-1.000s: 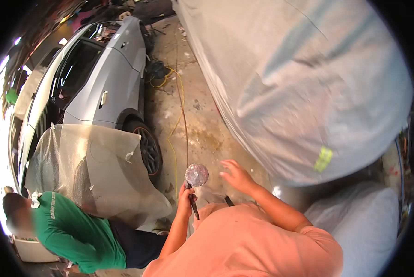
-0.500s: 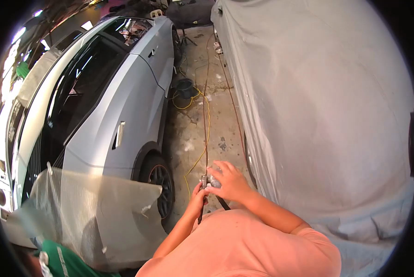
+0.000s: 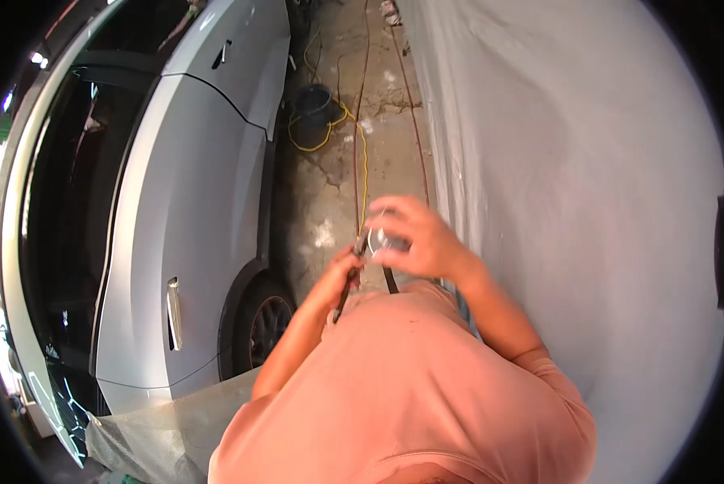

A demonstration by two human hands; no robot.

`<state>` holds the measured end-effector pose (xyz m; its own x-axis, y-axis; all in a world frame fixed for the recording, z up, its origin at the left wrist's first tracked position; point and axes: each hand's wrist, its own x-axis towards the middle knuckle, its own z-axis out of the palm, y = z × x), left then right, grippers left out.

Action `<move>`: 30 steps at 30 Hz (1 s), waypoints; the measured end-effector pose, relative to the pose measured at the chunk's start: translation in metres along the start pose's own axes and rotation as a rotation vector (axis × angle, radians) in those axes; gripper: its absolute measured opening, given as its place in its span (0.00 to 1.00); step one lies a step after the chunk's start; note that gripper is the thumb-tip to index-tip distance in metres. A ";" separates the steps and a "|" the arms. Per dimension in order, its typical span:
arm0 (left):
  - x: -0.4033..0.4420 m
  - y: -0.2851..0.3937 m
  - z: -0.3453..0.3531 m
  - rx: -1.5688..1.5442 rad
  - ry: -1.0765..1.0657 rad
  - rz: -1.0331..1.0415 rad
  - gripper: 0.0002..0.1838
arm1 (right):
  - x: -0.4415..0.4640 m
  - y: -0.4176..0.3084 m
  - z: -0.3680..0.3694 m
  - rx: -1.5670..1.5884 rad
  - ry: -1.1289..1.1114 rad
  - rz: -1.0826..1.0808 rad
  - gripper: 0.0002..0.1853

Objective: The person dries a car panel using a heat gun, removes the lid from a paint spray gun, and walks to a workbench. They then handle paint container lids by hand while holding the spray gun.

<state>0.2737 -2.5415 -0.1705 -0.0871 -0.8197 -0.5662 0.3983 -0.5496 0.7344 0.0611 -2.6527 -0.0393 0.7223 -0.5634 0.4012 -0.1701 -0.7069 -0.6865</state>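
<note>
In front of my waist, my left hand [image 3: 342, 277] is closed around what looks like a spray gun [image 3: 360, 244], a slim metal piece with a dark lower end below the fist. My right hand [image 3: 422, 238] curls its fingers around a round, shiny, partly see-through cup [image 3: 388, 240] just right of the metal piece. Motion blurs the right fingers, and they hide much of the cup. Whether cup and metal piece are joined cannot be made out.
A silver car [image 3: 192, 202] stands on the left, with translucent masking sheet [image 3: 168, 427] by its rear wheel [image 3: 265, 327]. A grey cover [image 3: 580, 202] drapes the right side. Between them lie a black bucket [image 3: 313, 105], a yellow cord [image 3: 366, 173] and reddish hoses [image 3: 416, 121].
The view has tipped down and shifted, so my hands sit higher in the picture. My right fingers have spread and turned over the cup. The green-clothed person at lower left has nearly left view.
</note>
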 end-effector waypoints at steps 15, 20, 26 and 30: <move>0.398 0.351 -0.050 -0.092 -0.043 0.236 0.45 | 0.326 0.404 -0.107 1.154 0.528 0.618 0.28; 0.545 0.450 -0.053 -0.033 -0.074 0.212 0.45 | 0.380 0.506 -0.135 1.210 0.688 0.827 0.27; 0.727 0.550 -0.066 -0.100 -0.013 0.106 0.45 | 0.467 0.635 -0.177 1.153 0.755 0.933 0.24; 0.845 0.614 -0.076 -0.087 0.039 0.127 0.44 | 0.558 0.745 -0.224 1.126 0.684 0.918 0.24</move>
<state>0.5138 -3.5596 -0.2263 0.0041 -0.8740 -0.4858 0.4814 -0.4241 0.7671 0.1874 -3.5894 -0.1914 0.1855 -0.8941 -0.4077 0.4233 0.4471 -0.7880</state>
